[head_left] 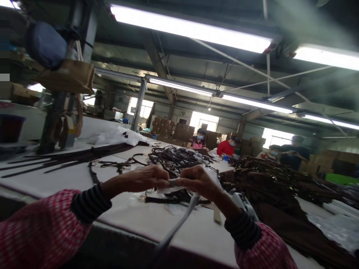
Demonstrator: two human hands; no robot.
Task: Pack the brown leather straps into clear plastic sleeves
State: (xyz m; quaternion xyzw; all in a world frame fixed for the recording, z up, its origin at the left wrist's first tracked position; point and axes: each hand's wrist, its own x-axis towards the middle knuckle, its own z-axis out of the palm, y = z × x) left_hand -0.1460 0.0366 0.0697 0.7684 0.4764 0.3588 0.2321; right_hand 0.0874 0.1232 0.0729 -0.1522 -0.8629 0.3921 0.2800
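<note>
My left hand point(150, 177) and my right hand point(200, 183) meet above the table, thumbs and fingers pinched on a pale grey strip point(173, 181). A long grey band point(182, 218) hangs from below my right hand towards the table's front edge; it looks like part of the same strip, but my fingers hide the join. Under my hands lie dark straps with a metal buckle point(142, 197). Just beyond them is a heap of dark brown straps point(175, 157), some wrapped in white.
Long dark straps point(84, 155) and white wrapping point(114, 135) lie at left. Dark brown bags point(260, 190) with metal fittings are piled at right, beside clear plastic point(333, 228). Several people sit or stand at the table's far side. A tan bag point(68, 76) hangs on a post.
</note>
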